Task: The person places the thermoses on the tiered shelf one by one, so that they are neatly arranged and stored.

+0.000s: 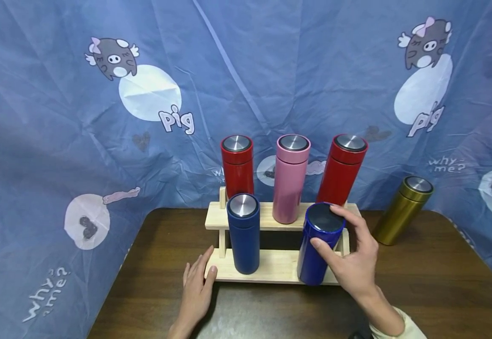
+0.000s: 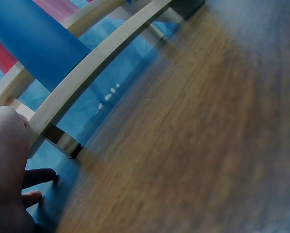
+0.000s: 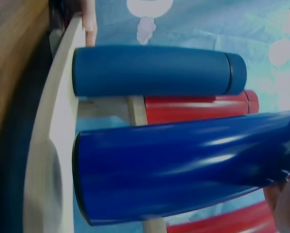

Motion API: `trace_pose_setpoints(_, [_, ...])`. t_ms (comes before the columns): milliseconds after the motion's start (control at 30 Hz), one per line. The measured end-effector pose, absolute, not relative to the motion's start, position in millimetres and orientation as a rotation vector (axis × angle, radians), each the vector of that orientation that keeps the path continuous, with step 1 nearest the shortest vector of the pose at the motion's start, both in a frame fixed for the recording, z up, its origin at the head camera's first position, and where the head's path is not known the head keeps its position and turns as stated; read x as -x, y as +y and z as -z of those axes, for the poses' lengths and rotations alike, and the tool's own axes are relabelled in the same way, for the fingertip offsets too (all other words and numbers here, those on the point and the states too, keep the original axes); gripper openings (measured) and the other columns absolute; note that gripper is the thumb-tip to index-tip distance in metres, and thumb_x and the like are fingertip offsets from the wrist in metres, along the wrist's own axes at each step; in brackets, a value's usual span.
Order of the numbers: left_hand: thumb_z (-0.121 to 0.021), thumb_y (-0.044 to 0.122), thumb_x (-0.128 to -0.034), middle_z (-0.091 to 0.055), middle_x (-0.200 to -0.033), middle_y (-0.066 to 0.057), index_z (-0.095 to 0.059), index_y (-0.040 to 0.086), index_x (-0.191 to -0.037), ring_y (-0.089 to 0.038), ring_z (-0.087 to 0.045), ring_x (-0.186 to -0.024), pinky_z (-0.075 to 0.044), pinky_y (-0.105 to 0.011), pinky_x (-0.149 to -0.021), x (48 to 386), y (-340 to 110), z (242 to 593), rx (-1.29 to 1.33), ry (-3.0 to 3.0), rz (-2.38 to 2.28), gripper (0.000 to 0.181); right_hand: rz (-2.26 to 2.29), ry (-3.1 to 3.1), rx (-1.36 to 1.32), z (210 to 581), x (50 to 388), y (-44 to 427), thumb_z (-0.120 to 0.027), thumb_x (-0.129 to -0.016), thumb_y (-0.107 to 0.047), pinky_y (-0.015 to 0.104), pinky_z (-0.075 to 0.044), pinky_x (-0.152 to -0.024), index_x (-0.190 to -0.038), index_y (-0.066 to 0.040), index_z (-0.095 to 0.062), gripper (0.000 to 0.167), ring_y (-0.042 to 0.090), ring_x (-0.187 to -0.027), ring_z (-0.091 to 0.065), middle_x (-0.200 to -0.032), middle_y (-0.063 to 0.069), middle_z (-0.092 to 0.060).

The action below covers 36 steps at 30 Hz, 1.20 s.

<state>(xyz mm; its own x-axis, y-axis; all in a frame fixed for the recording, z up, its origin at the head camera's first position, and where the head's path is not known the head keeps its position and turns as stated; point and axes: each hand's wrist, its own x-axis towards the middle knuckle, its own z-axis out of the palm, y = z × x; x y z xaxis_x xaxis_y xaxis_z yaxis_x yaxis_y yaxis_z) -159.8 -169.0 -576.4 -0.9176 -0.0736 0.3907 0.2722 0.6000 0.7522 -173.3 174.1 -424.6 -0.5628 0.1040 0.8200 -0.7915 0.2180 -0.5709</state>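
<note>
A glossy blue thermos bottle stands slightly tilted at the right of the lower shelf of a wooden two-tier rack. My right hand grips it around its dark-topped lid, thumb in front and fingers behind. In the right wrist view its base is close to the shelf board; I cannot tell whether it fully rests there. At the rack's left end, my left hand touches the lower board with thumb and fingers extended. A matte blue bottle stands upright on the lower shelf's left part.
On the upper tier stand a red bottle, a pink bottle and another red bottle. A gold bottle is on the brown table, right of the rack. Blue printed cloth hangs behind.
</note>
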Motion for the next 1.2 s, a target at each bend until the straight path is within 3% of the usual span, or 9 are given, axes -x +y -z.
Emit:
trace_pose_setpoints(167, [-0.055,0.021,-0.1154,-0.060,-0.162,-0.017,-0.056,0.010,-0.162,-0.057,-0.052,-0.147,-0.014,-0.080,-0.125,160.2,-169.1,576.5,0.166,-2.448,1.242,0.048,-1.505,-1.693,-0.665,429.7,174.5,159.3,-0.096,-0.076,0.007,0.026,-0.055,-0.108,-0.139,0.015,-0.063,0.071,0.017,-0.124,-0.072,-0.141,0.008,-0.073])
trace_pose_setpoints(367, [-0.055,0.021,-0.1158,-0.060,-0.162,-0.017,-0.056,0.009,-0.162,-0.057,-0.052,-0.147,-0.013,-0.081,-0.125,159.7,-168.7,577.9,0.158,-2.454,1.246,0.047,-1.539,-1.690,-0.698,433.7,178.8,146.5,-0.095,-0.075,0.011,0.029,-0.054,-0.112,-0.140,0.013,-0.063,0.073,0.021,-0.129,-0.070,-0.143,0.017,-0.072])
trace_pose_setpoints(567, [-0.055,0.021,-0.1159,-0.060,-0.162,-0.017,-0.055,0.010,-0.162,-0.057,-0.052,-0.147,-0.013,-0.081,-0.125,159.2,-168.9,576.7,0.163,-2.452,1.247,0.048,-1.546,-1.682,-0.665,441.2,187.2,139.2,-0.096,-0.078,0.007,0.026,-0.056,-0.108,-0.142,0.012,-0.063,0.072,0.019,-0.123,-0.071,-0.141,0.015,-0.072])
trace_pose_setpoints(867, [-0.055,0.020,-0.1153,-0.060,-0.161,-0.018,-0.055,0.009,-0.162,-0.058,-0.052,-0.147,-0.014,-0.082,-0.124,159.3,-169.3,576.1,0.171,-2.443,1.235,0.048,-1.578,-1.702,-0.606,443.0,192.2,131.3,-0.087,-0.075,0.021,0.028,-0.056,-0.107,-0.145,0.008,-0.062,0.076,0.018,-0.121,-0.072,-0.139,0.012,-0.073])
trace_pose_setpoints(1200, [-0.055,0.020,-0.1156,-0.060,-0.161,-0.018,-0.055,0.010,-0.162,-0.058,-0.052,-0.147,-0.014,-0.081,-0.125,159.8,-169.8,576.8,0.165,-2.450,1.237,0.048,-1.526,-1.807,-0.562,444.5,195.0,131.2,-0.091,-0.077,0.016,0.029,-0.057,-0.108,-0.149,0.001,-0.063,0.080,0.016,-0.122,-0.073,-0.140,0.016,-0.074])
